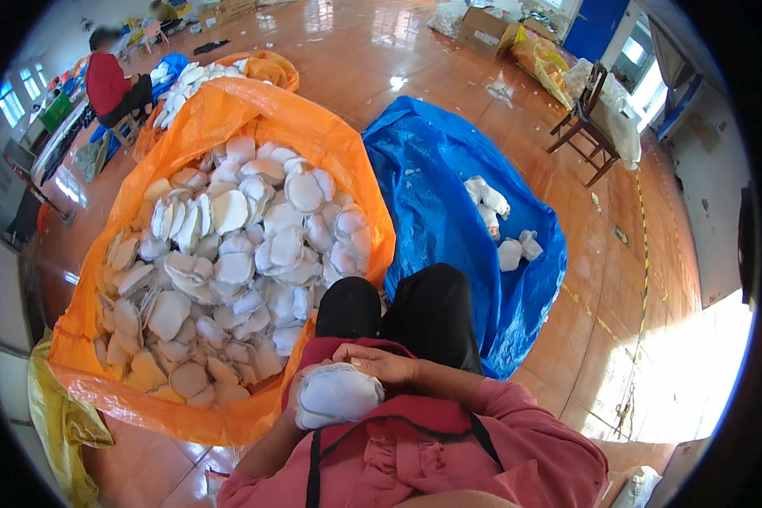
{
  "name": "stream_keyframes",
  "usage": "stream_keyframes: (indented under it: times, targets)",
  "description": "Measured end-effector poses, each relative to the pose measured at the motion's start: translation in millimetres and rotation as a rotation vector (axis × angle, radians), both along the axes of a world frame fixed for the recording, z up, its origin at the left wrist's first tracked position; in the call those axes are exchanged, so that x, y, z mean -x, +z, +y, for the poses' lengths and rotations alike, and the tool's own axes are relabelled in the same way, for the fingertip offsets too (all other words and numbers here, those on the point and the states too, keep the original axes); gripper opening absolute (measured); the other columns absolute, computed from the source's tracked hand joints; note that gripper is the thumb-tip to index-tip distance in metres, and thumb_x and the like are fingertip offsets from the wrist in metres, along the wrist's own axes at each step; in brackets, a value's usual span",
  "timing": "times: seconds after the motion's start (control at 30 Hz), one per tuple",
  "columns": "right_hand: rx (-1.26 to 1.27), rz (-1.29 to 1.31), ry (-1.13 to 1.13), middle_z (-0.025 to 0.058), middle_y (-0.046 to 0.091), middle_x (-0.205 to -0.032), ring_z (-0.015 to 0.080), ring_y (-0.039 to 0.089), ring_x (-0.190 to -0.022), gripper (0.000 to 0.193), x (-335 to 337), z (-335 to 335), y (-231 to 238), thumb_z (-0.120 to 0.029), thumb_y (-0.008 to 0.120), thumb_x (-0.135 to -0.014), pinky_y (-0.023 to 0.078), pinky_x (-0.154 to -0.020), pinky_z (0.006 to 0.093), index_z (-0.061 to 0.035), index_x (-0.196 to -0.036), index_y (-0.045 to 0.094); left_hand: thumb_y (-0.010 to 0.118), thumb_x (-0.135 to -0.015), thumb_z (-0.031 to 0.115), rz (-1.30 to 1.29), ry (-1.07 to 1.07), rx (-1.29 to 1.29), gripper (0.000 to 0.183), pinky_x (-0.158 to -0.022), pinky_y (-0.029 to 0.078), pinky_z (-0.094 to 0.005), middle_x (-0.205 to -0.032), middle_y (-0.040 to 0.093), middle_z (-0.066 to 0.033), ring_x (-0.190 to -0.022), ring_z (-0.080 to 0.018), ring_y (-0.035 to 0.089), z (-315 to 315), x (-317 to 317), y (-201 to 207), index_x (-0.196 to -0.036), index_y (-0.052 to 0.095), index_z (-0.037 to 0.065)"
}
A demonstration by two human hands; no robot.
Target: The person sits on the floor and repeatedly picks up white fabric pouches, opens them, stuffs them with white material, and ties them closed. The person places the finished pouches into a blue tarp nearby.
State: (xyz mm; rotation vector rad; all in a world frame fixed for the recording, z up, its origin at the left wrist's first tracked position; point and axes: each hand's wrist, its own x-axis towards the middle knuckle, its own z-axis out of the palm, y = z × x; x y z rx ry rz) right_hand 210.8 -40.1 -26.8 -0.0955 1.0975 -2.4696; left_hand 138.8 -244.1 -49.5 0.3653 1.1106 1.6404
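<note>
Over my lap is a rounded white padded fabric piece (339,395), seemingly several layers thick. My left hand (297,391) is at its left side and underneath, with most of the fingers hidden behind it. Bent across the top edge of the piece is my right hand (379,364), its fingers closed together there. Just ahead and to the left, a large orange sack (229,102) lies wide open, heaped with similar white pads (229,212). A blue sack (423,195) spreads to the right of my knees, and a few white bundles (487,199) rest on it.
A wooden chair (588,127) stands at the far right. Cardboard boxes (483,32) and a yellow sack (540,63) sit at the back. At the far left a person in red (110,85) sits beside more white pads. Yellow plastic (59,423) lies at the near left.
</note>
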Motion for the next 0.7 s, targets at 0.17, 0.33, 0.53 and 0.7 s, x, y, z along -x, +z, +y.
stream_keyframes:
  times: [0.17,0.33,0.53,0.7]
  targets:
    - [0.113,-0.088,0.032,0.0007,0.055,-0.111,0.0092,0.054,-0.102,0.051,-6,-2,-8,-0.050,0.055,-0.098,0.046,-0.088,0.0256,-0.0100,-0.128,0.047,0.052,-0.095,0.018,0.054,-0.026,-0.059,0.032,-0.087,0.057,-0.0443,-0.116,0.065,-0.0139,-0.103,-0.0282,0.067,2,-1,-4,-0.120,0.058,0.001]
    - [0.072,-0.031,0.027,0.0039,0.052,-0.127,0.0122,0.051,-0.116,0.070,-13,-2,-14,-0.060,0.055,-0.094,0.044,-0.097,0.0283,-0.0068,-0.138,0.041,0.049,-0.096,0.022,0.115,-0.010,-0.085,0.040,-0.091,0.055,-0.0479,-0.124,0.063,-0.0171,-0.109,-0.0307,0.065,-6,-5,-8,-0.128,0.055,0.000]
    - [-0.237,0.140,0.189,0.0033,0.056,-0.125,0.0118,0.049,-0.120,0.066,-14,15,-25,-0.057,0.051,-0.097,0.041,-0.101,0.0306,-0.0035,-0.134,0.050,0.049,-0.094,0.019,0.105,-0.171,-0.008,0.044,-0.098,0.052,-0.0476,-0.127,0.062,-0.0222,-0.113,-0.0368,0.063,-4,2,23,-0.132,0.053,-0.004]
    - [-0.029,0.021,0.333,0.0067,0.058,-0.131,0.0143,0.052,-0.120,0.074,-14,15,-10,-0.055,0.057,-0.095,0.041,-0.102,0.0299,0.0024,-0.140,0.048,0.051,-0.093,0.018,-0.972,-0.095,-0.185,0.045,-0.101,0.050,-0.0471,-0.127,0.061,-0.0244,-0.115,-0.0383,0.062,-16,-7,-8,-0.130,0.053,-0.008]
